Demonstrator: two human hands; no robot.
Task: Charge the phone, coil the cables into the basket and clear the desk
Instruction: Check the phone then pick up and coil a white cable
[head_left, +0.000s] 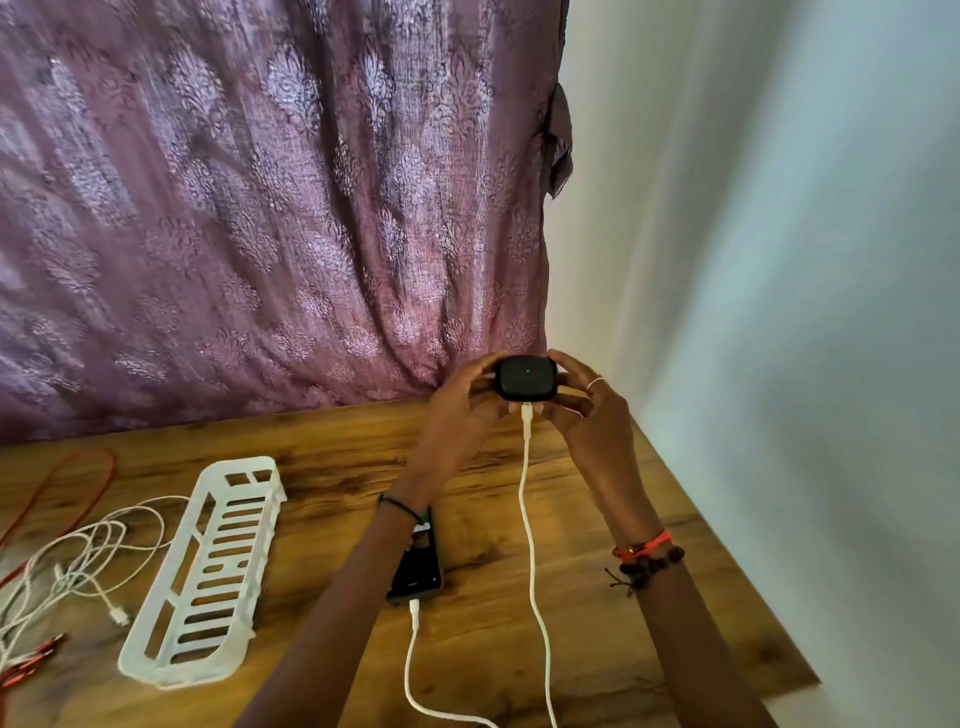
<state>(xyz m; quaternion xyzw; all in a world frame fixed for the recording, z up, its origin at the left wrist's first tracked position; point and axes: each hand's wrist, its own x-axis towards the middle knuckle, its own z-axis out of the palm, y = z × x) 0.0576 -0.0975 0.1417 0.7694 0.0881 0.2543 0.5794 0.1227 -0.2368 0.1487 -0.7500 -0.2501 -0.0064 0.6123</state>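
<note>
My left hand (457, 410) and my right hand (587, 410) hold a small black case (525, 378) between them, lifted above the far part of the wooden desk (675, 571). A green light glows on the case. A white cable (530, 530) is plugged into its underside and runs down off the near edge. A black phone (420, 569) lies flat on the desk, partly under my left forearm, with a second white cable (413, 660) plugged into its near end. An empty white slotted basket (208, 571) lies on the left.
Tangled white cables (88, 556) and red cables (78, 483) lie loose at the desk's left edge. A purple patterned curtain (260, 208) hangs behind the desk. A pale wall (779, 260) runs along the right side.
</note>
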